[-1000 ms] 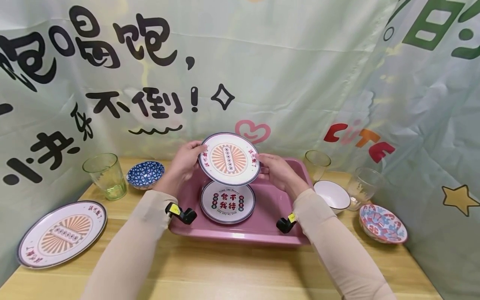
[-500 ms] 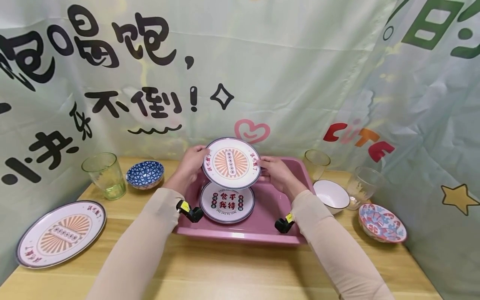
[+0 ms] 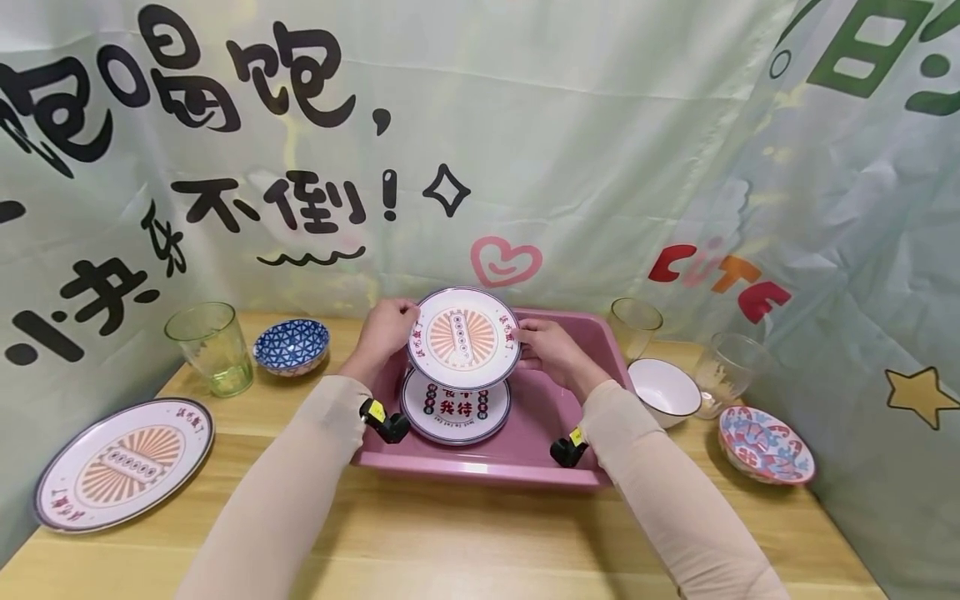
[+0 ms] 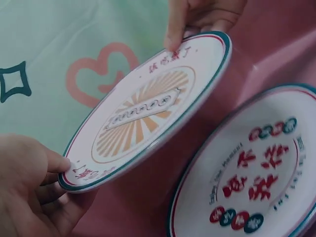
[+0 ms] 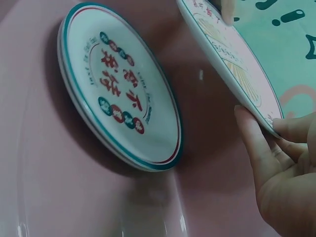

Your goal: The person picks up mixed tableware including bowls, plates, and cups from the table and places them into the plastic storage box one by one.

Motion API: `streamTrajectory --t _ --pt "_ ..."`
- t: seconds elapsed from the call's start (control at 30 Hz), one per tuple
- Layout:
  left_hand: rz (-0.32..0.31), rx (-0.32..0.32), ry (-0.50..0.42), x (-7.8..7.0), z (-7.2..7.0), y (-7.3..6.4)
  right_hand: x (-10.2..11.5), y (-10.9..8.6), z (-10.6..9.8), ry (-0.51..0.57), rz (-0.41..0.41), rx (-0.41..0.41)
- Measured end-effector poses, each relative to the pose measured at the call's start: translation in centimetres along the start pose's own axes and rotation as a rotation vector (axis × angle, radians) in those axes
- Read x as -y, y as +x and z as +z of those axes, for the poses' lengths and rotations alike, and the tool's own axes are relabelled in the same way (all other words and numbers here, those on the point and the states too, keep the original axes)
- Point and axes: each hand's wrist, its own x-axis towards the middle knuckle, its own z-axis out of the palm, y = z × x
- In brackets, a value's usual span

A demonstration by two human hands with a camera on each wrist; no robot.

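One plate (image 3: 465,338), face up (aslant).

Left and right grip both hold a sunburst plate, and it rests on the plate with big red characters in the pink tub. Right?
No: the sunburst plate does not rest on the plate with big red characters in the pink tub; it is held clear, and the right wrist view shows the gap. The left grip and right grip do both hold it.
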Motion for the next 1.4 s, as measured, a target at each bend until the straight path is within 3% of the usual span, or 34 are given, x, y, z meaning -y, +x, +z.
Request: streamTrajectory --t 0.13,0.33,0.7,1.03,1.2,1.4 --pt "0.048 -0.014 0.159 0.0 0.3 0.0 -0.3 0.1 0.0 -0.029 0.011 0.002" --pt "0.077 0.009 0.307 0.0 0.5 0.0 -0.9 0.3 0.0 -0.047 0.027 0.016" --pt "0.085 0.061 0.399 -0.1 0.7 -0.1 -1.5 0.5 0.0 -0.081 0.044 0.044" --pt "0.200 0.082 0.567 0.1 0.7 -0.1 -1.8 0.3 0.2 -0.141 0.068 0.074" --pt "0.250 0.117 0.699 0.3 0.9 0.0 -2.0 0.3 0.1 -0.175 0.079 0.104" --pt "0.209 0.167 0.728 0.3 1.0 -0.1 -2.3 0.2 0.3 -0.224 0.092 0.117"
